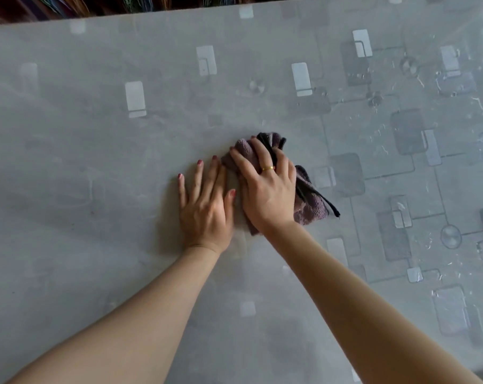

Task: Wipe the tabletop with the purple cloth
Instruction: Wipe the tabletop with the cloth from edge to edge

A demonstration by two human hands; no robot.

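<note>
The purple cloth, bunched and edged with a dark trim, lies near the middle of the grey patterned tabletop. My right hand lies on top of it, fingers spread over the bunched fabric and pressing it down; a gold ring shows on one finger. Cloth sticks out past the fingertips and to the right of the palm. My left hand rests flat on the table just left of the cloth, fingers straight, holding nothing.
The table's far edge runs along the top, with dark striped fabric beyond it. Wet streaks and droplets glisten on the right part of the tabletop. The near right corner shows at the bottom right.
</note>
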